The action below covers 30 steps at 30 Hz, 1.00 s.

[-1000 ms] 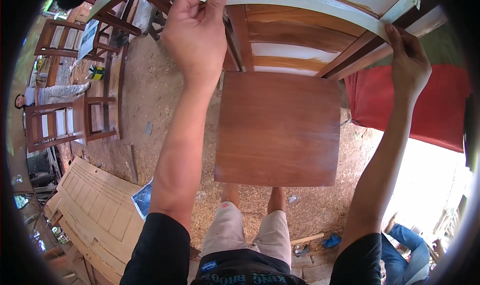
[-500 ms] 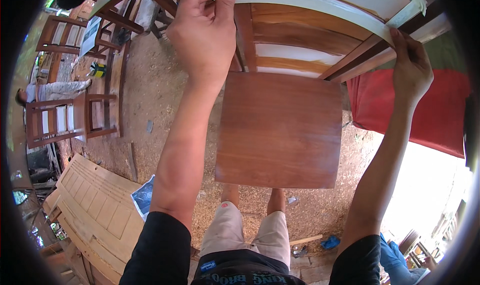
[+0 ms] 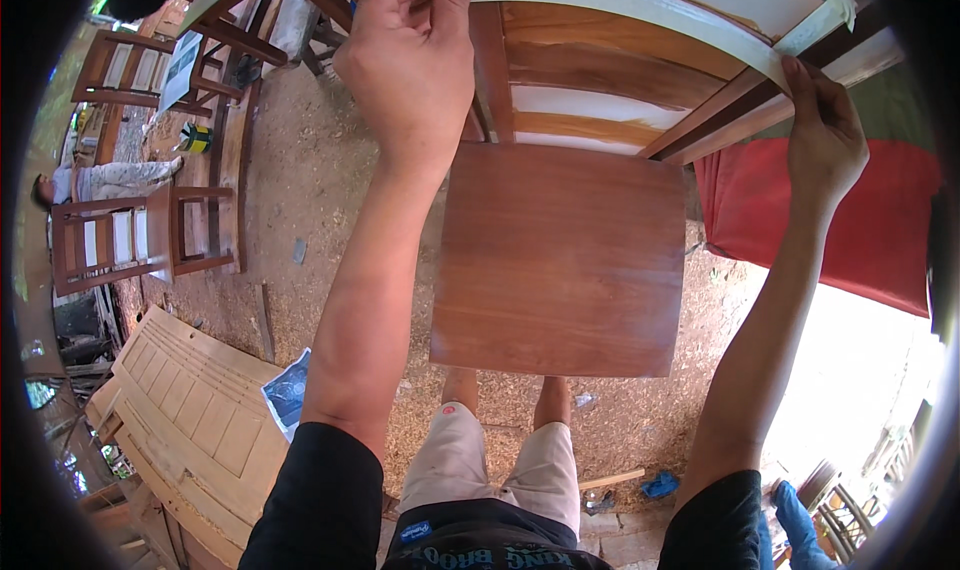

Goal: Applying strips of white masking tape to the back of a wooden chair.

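Note:
A strip of pale masking tape (image 3: 640,6) stretches across the backrest of a brown wooden chair. Its left end is pinched between the thumb and fingers of my left hand (image 3: 412,70), near the top of the view. My right hand (image 3: 826,140) grips the other end at the backrest's right side, thumb against the tape. Below the tape, the backrest shows brown wooden slats (image 3: 610,75) and a white band. The chair's square seat (image 3: 560,260) lies between my forearms, in front of my legs. Whether the tape's whole length touches the wood, I cannot tell.
Other wooden chairs (image 3: 110,240) stand at the left, where a person (image 3: 110,182) is near a yellow-green can (image 3: 196,138). A carved wooden panel (image 3: 200,400) leans at lower left. Red cloth (image 3: 800,220) hangs at right. A person in blue (image 3: 795,520) is at lower right.
My hands keep their hold on the tape with barely any movement. At lower right, the person in blue has shifted, and less of them shows.

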Available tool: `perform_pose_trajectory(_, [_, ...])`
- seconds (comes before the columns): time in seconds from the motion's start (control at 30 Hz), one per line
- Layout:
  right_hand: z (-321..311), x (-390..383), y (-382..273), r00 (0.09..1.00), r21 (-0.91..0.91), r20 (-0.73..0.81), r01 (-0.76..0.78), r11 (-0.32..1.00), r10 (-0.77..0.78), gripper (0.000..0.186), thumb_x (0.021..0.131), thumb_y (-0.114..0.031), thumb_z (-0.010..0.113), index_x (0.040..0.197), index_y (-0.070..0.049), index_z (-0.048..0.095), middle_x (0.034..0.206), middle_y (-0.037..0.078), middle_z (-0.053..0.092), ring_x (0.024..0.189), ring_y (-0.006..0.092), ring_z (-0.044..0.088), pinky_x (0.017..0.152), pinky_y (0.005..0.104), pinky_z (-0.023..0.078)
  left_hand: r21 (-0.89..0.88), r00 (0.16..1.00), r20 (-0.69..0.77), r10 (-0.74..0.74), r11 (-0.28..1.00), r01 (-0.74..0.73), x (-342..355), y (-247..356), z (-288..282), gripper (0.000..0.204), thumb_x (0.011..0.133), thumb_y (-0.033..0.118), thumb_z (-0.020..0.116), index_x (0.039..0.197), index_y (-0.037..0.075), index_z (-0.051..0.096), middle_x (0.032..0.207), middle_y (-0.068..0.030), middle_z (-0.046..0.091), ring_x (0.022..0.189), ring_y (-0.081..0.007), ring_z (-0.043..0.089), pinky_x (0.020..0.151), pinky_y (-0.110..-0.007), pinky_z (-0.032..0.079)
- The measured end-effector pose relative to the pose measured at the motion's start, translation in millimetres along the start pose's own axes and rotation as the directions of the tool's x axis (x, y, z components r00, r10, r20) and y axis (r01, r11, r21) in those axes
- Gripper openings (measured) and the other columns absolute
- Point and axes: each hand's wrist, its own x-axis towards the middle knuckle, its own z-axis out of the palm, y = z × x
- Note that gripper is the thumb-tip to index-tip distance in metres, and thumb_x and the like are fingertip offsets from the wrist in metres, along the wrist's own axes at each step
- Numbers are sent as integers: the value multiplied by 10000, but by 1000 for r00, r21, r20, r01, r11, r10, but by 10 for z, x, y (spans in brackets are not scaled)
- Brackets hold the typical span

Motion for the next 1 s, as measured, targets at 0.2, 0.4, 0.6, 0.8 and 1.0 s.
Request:
perform_pose_trajectory(0.2, [-6,-4,10,1000,-30,0,18,999,-18,213,835,-251,838,884,-51,783,839,3,749,804,53,640,775,218,489,-24,1000,-1,-24,999,24,-8,5,8,305,876,239,813,882,-30,669,734,-37,711,672,-37,603,651,-195,483])
perform_pose_trajectory(0.4, [13,-8,-17,1000,-2,-13,22,1000,-22,202,835,-240,837,901,-56,789,825,-2,747,798,49,637,772,216,488,23,1000,-28,-5,1000,5,4,5,25,297,886,233,803,887,-33,670,748,-42,717,680,-48,617,665,-200,496])
perform_pose_trajectory(0.6, [2,9,35,1000,-1,-4,9,1000,-9,178,836,-209,833,909,-52,790,817,1,743,791,45,628,770,212,484,-9,1000,-26,4,1000,-4,-6,4,36,302,886,223,802,908,-46,665,767,-59,727,692,-58,636,670,-209,505])
perform_pose_trajectory(0.8, [4,-9,33,1000,4,-11,5,1000,-5,191,834,-225,838,858,-45,776,833,-6,745,798,45,622,770,207,477,-50,999,-21,-33,998,32,-17,1,52,293,892,210,796,914,-50,662,805,-72,736,716,-64,646,685,-210,514])
perform_pose_trajectory(1.0, [5,-10,20,1000,-24,-16,-3,1000,2,210,830,-249,843,853,-51,776,835,-9,746,794,47,621,771,213,480,-21,1000,-24,-10,1000,10,-17,34,48,279,886,199,801,906,-43,664,792,-63,727,730,-69,657,699,-211,525])
